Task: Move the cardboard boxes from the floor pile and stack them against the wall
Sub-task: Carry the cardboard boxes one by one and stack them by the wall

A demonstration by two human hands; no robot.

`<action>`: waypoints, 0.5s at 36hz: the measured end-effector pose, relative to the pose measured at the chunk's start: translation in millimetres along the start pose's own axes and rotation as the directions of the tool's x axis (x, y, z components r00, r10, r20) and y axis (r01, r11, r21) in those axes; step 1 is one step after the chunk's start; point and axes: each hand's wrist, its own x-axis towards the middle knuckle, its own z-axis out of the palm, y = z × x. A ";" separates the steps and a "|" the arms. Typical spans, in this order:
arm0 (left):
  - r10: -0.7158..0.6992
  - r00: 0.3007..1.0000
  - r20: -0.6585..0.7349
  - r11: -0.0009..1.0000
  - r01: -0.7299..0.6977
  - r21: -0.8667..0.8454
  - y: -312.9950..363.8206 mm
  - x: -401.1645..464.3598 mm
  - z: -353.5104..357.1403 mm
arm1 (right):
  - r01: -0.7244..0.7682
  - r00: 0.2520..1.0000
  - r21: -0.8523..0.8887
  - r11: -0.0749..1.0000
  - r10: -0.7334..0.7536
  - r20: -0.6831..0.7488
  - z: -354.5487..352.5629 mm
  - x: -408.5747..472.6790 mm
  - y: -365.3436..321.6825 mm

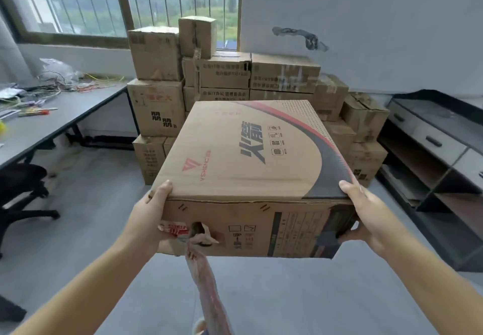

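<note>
I carry a large cardboard box (251,157) with red and black print at chest height above the floor. My left hand (150,211) grips its near left corner, thumb on the top face. My right hand (366,211) grips the near right corner, thumb on top and fingers under the side. A loose strip of tape (206,279) hangs down from the box's front face. Beyond the box, a stack of several cardboard boxes (222,75) stands against the wall under the window.
A grey desk (52,122) with cables and tools runs along the left, with a black office chair (21,193) in front of it. A low grey cabinet with drawers (439,151) stands on the right. Grey floor (91,230) lies between them.
</note>
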 end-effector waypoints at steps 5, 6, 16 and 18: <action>0.040 0.998 0.057 0.999 -0.041 0.018 36.8 112.1 28.6 | -0.001 0.999 0.045 0.999 0.003 -0.048 39.2 101.9 -27.5; 0.043 0.997 0.062 0.999 -0.044 0.023 47.8 134.1 34.3 | -0.002 0.999 0.048 0.999 0.005 -0.051 47.0 121.2 -37.3; 0.085 0.988 0.130 0.996 -0.088 0.018 122.9 312.2 99.1 | 0.036 0.992 0.113 0.993 -0.021 -0.125 99.6 281.6 -108.2; 0.096 0.985 0.141 0.995 -0.100 0.018 134.1 345.9 117.4 | 0.046 0.992 0.118 0.992 -0.031 -0.121 106.1 317.0 -122.9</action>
